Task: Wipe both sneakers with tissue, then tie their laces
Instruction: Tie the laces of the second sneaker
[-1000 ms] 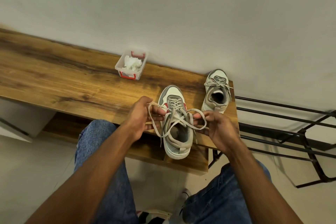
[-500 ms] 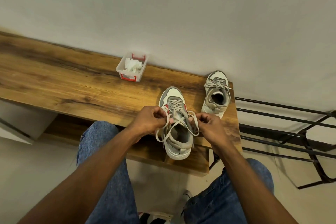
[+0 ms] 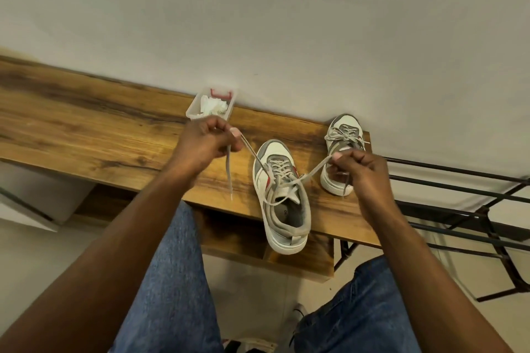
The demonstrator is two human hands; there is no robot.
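Note:
A white and grey sneaker with red trim [image 3: 282, 195] stands on the wooden bench [image 3: 86, 135], its heel over the front edge. My left hand [image 3: 205, 143] pinches one lace end up and to the left, and the tail hangs down. My right hand [image 3: 360, 169] pinches the other lace end out to the right. Both laces run taut from a crossing over the tongue. The second sneaker [image 3: 342, 149] sits behind my right hand at the bench's far right, its laces in a bow.
A small clear plastic box with red clips [image 3: 210, 106] holds crumpled tissue against the wall, just behind my left hand. A black metal rack [image 3: 459, 209] stands right of the bench. My knees in blue jeans are below the bench edge.
Both hands have moved apart from over the sneaker's tongue, pulling the two lace ends outward and tight. The loose loops seen earlier are gone.

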